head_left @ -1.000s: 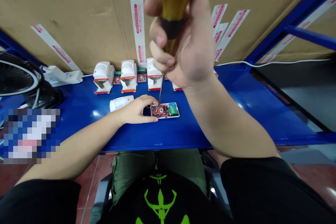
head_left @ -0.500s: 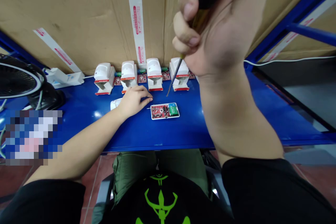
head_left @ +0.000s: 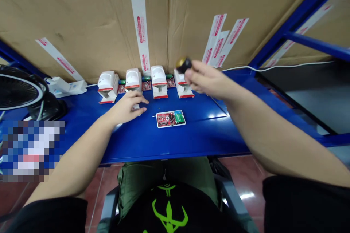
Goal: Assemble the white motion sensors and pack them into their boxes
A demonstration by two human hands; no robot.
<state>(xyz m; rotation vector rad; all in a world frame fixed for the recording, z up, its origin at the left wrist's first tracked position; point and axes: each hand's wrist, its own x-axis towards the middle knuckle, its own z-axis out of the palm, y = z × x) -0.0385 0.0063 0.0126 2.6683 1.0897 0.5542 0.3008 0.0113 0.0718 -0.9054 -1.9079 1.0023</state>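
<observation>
My right hand (head_left: 203,78) is closed round the yellow and black handle of a screwdriver (head_left: 183,64), held above the back of the table. The dark shaft seems to point down to the right. My left hand (head_left: 129,106) has thumb and fingers apart over a white plastic cover (head_left: 136,107), mostly hidden under the palm; I cannot tell how firmly it touches. Between the hands, a white open casing (head_left: 171,125) lies flat on the blue table, showing a red circuit board (head_left: 164,119) and a blue-green battery (head_left: 179,117).
Several white sensors in small cartons (head_left: 159,82) stand along the back, with red boards and green batteries between them. A black fan (head_left: 24,93) stands at the left beside a white box (head_left: 64,85). A cardboard wall (head_left: 93,14) rises behind the blue table (head_left: 169,145).
My right hand has moved down and away, turning the screwdriver so its handle faces back and its shaft points right. My left hand has shifted slightly left, over the white cover.
</observation>
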